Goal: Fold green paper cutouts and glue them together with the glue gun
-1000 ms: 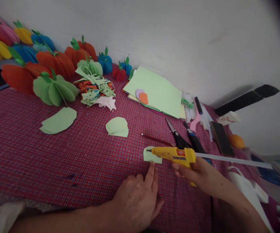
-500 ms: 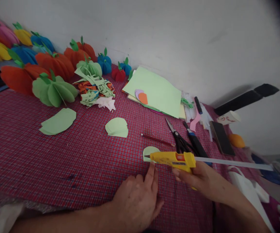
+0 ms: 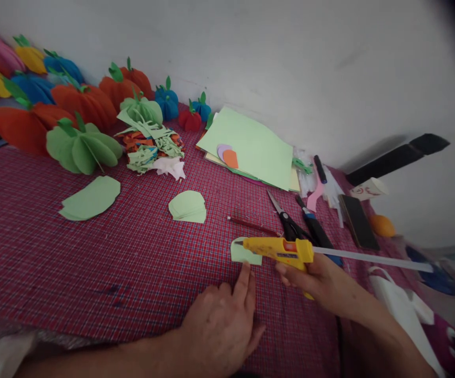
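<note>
Presently, head view (the only one). Right hand (image 3: 318,278) clenched round the grip of the glue gun (image 3: 280,249). Its barrel is level and the nozzle points to 9 o'clock. The nozzle tip sits over the top edge of the paper piece (image 3: 243,254) (contact not resolvable). Glue stick (image 3: 369,258) projects from the gun's rear toward 3 o'clock.

Left hand (image 3: 221,325) released, palm down on the cloth (image 3: 133,262), grasping nothing. Its index fingertip is at the piece's near edge, at its 6 o'clock, touching or just short of it (cannot tell which). The paper piece is pale green and lies flat on the cloth, just below frame centre.

Surroundings, read from the piece:
- pencil (image 3: 253,226) at 12 o'clock, near
- scissors (image 3: 288,223) at 1 o'clock, partly behind the gun
- small stack (image 3: 188,206) of green cut-outs at 10 o'clock
- large stack (image 3: 90,198) farther out, between 9 and 10 o'clock
- sheets (image 3: 251,144) at 12 o'clock, by the wall
- scraps (image 3: 148,147) at 11 o'clock
- pumpkins (image 3: 81,149) (paper, many colours) along the wall at 10 o'clock
- phone (image 3: 357,220) at 2 o'clock
</note>
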`<state>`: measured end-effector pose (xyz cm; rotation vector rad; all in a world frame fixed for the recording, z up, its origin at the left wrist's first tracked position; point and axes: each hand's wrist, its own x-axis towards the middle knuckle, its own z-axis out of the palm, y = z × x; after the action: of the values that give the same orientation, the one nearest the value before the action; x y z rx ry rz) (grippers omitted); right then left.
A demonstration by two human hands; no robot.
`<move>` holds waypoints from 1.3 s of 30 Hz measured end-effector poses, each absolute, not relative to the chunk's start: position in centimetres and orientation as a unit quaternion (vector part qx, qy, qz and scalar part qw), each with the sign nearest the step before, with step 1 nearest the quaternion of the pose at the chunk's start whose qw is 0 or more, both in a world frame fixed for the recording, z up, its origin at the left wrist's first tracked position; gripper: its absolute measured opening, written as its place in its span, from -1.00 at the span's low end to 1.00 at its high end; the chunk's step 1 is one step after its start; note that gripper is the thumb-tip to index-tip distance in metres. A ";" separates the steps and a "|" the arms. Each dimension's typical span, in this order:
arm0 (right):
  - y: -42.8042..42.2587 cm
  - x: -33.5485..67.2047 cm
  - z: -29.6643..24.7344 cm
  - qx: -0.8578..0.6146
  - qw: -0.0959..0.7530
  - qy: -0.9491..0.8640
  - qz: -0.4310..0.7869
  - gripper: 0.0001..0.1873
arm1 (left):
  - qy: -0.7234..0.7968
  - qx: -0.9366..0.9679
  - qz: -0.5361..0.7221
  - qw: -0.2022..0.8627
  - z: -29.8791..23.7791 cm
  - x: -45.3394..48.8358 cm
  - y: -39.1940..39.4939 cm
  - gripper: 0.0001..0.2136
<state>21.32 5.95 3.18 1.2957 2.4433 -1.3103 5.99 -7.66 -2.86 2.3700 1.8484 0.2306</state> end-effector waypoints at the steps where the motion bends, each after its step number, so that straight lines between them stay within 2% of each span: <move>1: 6.0 21.3 3.2 0.423 0.036 0.797 -0.429 -0.66 | 0.613 0.783 0.077 0.065 -2.9 6.0 -7.7 -0.45; 14: 6.4 22.2 3.4 0.431 0.035 0.807 -0.401 -0.70 | 0.618 0.779 0.060 0.087 -2.7 6.0 -7.5 -0.45; 39: 7.0 24.0 3.6 0.450 0.029 0.799 -0.398 -0.64 | 0.623 0.777 0.042 0.083 -2.5 6.1 -7.5 -0.48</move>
<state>24.05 6.98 3.62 1.3891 2.4635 -1.2264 6.14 -7.53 -2.52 2.3192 1.8591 0.1259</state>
